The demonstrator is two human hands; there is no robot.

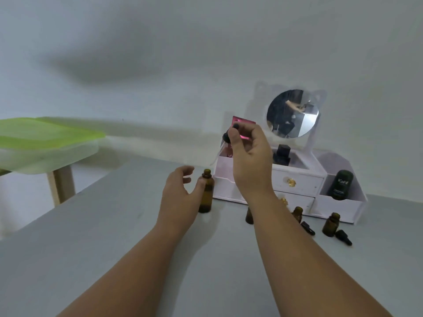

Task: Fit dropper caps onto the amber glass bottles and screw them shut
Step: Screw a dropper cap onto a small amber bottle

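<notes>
An uncapped amber bottle (206, 195) stands upright on the grey table (114, 225). My left hand (180, 193) touches its side with the thumb, fingers spread. Raised above it, my right hand (248, 156) pinches a black dropper cap (226, 137) whose clear glass tube slants down to the left. Three more open amber bottles stand to the right: one (249, 216) partly behind my right forearm, one (297, 213) beside it, and one (330, 225) further right. Two black dropper caps lie near them, one (307, 228) between the bottles and one (343, 237) at the far right.
A white drawer organiser (297, 181) with a round mirror (292, 113) stands at the back right, holding a dark jar (340, 184), a black bottle (282, 155) and a pink card (243, 124). A green-lidded plastic box (45, 143) rests on a wooden stand at the left.
</notes>
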